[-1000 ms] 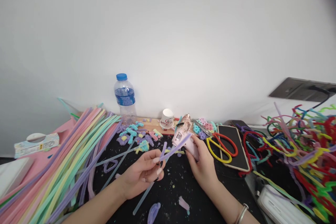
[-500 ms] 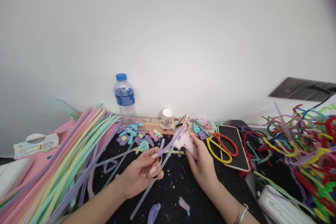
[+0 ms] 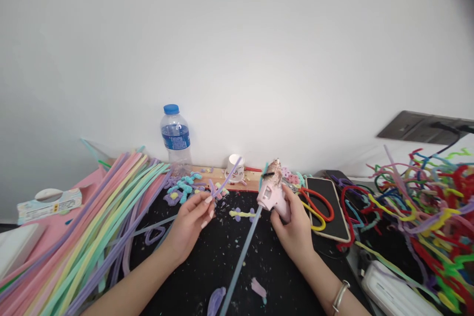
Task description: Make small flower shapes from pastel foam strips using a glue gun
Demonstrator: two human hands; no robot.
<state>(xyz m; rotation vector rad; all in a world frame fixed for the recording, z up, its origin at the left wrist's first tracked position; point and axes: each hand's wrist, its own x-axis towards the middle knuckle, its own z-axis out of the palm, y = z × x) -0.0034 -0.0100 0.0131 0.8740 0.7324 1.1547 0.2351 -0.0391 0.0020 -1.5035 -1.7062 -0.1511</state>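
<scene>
My left hand [image 3: 190, 224] pinches a purple pipe cleaner [image 3: 225, 181] that sticks up and to the right, toward the back of the black mat [image 3: 229, 256]. My right hand [image 3: 294, 227] grips a pink hot glue gun [image 3: 271, 192], held upright off the mat, with a long clear glue stick [image 3: 240, 259] trailing down from its back end. The two hands are apart. Between them on the mat lies a small yellow and purple pipe-cleaner piece [image 3: 242, 214].
Long pastel pipe cleaners [image 3: 96, 227] fan across the left. A water bottle [image 3: 176, 137], a paper cup [image 3: 236, 165] and small pastel pieces [image 3: 185, 187] stand at the back. Right: a phone [image 3: 326, 200], scissors with red and yellow handles [image 3: 314, 207], a tangle of bright pipe cleaners [image 3: 425, 197], a white box [image 3: 392, 291].
My left hand moved left and back with the purple pipe cleaner, away from the glue gun. My right hand lifted the gun upright and to the right; the glue stick swung with it.
</scene>
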